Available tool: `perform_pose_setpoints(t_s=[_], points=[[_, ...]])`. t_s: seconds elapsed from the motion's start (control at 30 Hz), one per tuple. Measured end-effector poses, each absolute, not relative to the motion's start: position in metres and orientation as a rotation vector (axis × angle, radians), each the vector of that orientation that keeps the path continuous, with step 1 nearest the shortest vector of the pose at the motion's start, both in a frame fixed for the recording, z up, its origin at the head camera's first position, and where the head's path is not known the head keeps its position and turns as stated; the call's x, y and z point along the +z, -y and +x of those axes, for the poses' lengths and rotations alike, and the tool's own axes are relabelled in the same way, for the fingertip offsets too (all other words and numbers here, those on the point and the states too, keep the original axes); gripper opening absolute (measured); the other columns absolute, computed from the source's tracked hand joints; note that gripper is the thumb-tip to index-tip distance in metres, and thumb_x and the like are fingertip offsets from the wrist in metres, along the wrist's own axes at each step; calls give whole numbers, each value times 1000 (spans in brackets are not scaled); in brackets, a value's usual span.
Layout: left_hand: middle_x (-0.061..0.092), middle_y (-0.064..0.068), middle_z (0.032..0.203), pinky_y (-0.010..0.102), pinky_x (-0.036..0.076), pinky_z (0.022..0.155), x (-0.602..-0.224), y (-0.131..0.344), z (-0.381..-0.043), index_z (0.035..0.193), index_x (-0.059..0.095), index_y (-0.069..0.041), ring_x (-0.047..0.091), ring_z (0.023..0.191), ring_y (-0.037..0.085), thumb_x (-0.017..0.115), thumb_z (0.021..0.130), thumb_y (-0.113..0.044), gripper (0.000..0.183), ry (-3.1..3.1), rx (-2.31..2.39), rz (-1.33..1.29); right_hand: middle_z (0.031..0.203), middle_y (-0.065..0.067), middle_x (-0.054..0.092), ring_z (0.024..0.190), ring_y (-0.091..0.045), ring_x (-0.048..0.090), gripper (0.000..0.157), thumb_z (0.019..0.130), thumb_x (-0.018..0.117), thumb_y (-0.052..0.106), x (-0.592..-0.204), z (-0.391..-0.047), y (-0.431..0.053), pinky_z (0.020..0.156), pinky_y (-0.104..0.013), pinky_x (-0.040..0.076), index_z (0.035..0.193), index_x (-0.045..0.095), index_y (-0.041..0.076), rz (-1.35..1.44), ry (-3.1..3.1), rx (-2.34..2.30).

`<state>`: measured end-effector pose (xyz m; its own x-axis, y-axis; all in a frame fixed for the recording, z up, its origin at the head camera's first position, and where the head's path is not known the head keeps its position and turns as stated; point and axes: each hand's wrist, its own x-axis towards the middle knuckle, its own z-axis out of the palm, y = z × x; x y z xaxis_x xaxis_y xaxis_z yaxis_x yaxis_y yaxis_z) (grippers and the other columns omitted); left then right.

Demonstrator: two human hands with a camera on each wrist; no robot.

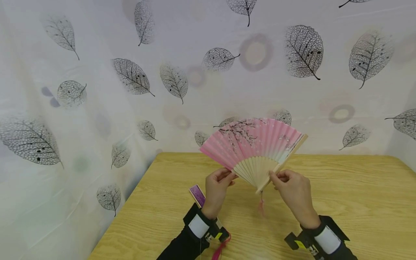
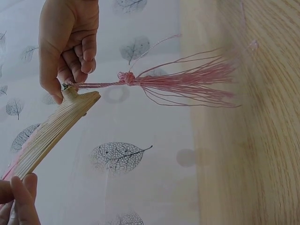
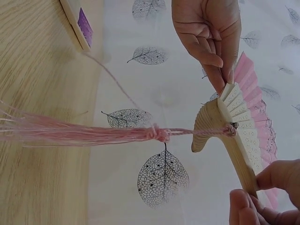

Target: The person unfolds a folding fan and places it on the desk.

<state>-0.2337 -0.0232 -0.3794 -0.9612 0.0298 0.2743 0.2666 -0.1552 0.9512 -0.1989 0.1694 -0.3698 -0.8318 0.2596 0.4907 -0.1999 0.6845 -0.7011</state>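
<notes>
A pink folding fan (image 1: pixel 247 141) with a dark blossom-branch print and pale wooden ribs is spread wide above the table. My left hand (image 1: pixel 217 189) pinches its left edge, near where the ribs meet the pink leaf. On the other side, my right hand (image 1: pixel 294 191) grips the wooden outer rib between thumb and fingers. From the pivot hangs a pink tassel (image 3: pixel 84 133), which the left wrist view also shows. Partly hidden under my left wrist, a folded purple fan (image 1: pixel 197 195) lies on the table, and a magenta tassel (image 1: pixel 221 248) shows below that wrist.
The wood-grain table (image 1: pixel 357 202) spreads out beneath both hands. Behind it and along the left hangs a white curtain (image 1: pixel 201 29) printed with dark skeleton leaves. Both forearms wear black wrist straps with small devices.
</notes>
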Motion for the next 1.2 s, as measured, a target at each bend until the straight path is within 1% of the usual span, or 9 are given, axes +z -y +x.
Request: perform_pose_setpoints(t_s=[0.37,0.57,0.87,1.2], points=[[66,22,93,21,53,65,-380,24,-233,98,62,6,63,81,21,64,79,-15,28,1925,-2264,-325,62,-7,66,51,-8,57,42,80,60,43,-365,-198,-174,43,-23,46,76,66,2,-115,2413,1257],[66,21,93,21,53,65,-381,25,-232,98,62,5,63,81,21,63,79,-16,28,1931,-2258,-326,62,-6,66,52,-10,58,42,80,60,44,-365,-198,-175,45,-23,48,75,66,3,-131,2430,1296],[66,21,92,21,53,64,-379,26,-235,97,63,5,63,80,21,64,79,-14,26,1909,-2252,-301,64,-5,66,54,-12,59,47,79,59,48,-365,-199,-177,49,-23,50,78,67,1,-171,2444,1349],[67,21,92,21,53,65,-376,26,-234,98,63,5,63,81,20,63,80,-16,28,1917,-2245,-307,63,-7,66,54,-11,58,46,80,58,47,-364,-199,-177,48,-23,49,75,67,2,-133,2420,1334]])
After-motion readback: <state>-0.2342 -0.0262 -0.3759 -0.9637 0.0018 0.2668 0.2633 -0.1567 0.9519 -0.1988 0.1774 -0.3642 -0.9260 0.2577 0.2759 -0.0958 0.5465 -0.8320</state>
